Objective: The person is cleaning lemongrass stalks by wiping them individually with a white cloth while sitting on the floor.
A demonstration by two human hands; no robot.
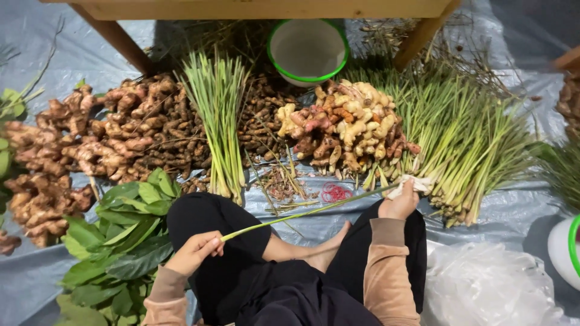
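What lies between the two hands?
In the head view, one lemongrass stalk spans from left hand to right hand, crossing above the person's knee.

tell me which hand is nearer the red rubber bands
Right. The right hand grips the lemongrass stalk just right of the red rubber bands; the left hand holds its other end, far left.

Glossy plastic sheet (pixel 48 54); knobbly rough ginger (pixel 347 124); smooth lemongrass stalk (pixel 302 212); glossy enamel-look bowl (pixel 308 51); matt wooden bench (pixel 266 8).

Heaped brown ginger roots (pixel 109 136) on grey plastic sheet (pixel 495 27), beside upright green lemongrass bundle (pixel 219 108); white green-rimmed bowl (pixel 307 51) under wooden table (pixel 266 8); red rubber bands (pixel 335 192), broad green leaves (pixel 124 241)
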